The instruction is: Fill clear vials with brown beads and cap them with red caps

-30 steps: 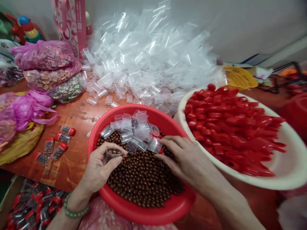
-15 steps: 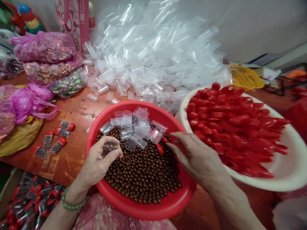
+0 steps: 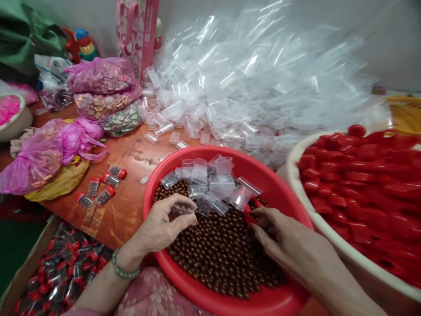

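A red basin (image 3: pixel 297 210) holds brown balls (image 3: pixel 226 254) and a cluster of clear plastic tubes (image 3: pixel 222 184). My left hand (image 3: pixel 169 221) is curled round a clear plastic container (image 3: pixel 181 207) with its open mouth upward, over the basin's left side; some brown shows inside it. Towards the right of the basin, my right hand (image 3: pixel 279 232) has its thumb and fingers closed on a small red plastic cap (image 3: pixel 249 216), just above the balls. The fingertips partly cover this cap.
Right of the basin stands a white tub (image 3: pixel 301 193) of red plastic pieces (image 3: pixel 358 188). Behind rises a pile of clear tubes (image 3: pixel 237 87). On the left are several filled red-capped containers (image 3: pixel 105 195), knotted pink bags (image 3: pixel 46 153), and a box of finished containers (image 3: pixel 70 267) below the table edge.
The camera has turned left, so everything sits further right in view. My right hand's fingers have come together on the red cap; my left hand keeps its hold on the clear container.
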### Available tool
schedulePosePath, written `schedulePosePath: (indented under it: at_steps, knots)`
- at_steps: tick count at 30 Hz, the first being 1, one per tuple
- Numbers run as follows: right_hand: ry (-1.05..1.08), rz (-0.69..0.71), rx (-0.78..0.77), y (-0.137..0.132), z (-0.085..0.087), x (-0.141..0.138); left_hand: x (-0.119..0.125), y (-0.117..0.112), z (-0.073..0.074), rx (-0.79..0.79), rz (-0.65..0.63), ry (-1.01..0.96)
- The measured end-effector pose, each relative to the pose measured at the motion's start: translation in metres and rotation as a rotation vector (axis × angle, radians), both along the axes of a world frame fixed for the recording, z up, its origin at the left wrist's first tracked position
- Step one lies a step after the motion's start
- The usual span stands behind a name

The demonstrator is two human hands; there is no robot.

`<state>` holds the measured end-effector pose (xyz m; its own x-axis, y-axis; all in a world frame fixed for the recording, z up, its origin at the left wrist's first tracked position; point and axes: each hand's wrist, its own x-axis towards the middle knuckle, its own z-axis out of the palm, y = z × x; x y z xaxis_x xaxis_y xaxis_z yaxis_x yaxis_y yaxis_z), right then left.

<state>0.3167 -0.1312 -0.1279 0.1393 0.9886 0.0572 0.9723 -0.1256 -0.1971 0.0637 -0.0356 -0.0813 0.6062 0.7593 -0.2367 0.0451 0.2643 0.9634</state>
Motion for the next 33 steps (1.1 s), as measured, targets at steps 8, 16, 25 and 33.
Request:
schedulePosePath:
  at_steps: [8,16,25,33]
  knots:
    - [-0.003,-0.059,0.003,0.011,0.002,-0.010,0.000,0.000,0.000,0.042,-0.006,0.005]
    - [0.989,-0.284,0.000,-0.006,0.060,-0.040,0.001,-0.001,0.001,-0.040,-0.025,-0.048]
    - [1.510,-0.181,-0.378,0.022,0.048,-0.084,-0.005,-0.005,-0.001,-0.140,-0.036,-0.254]
    - [1.318,-0.168,-0.028,0.022,0.059,-0.092,-0.002,-0.002,0.001,-0.024,0.131,-0.038]
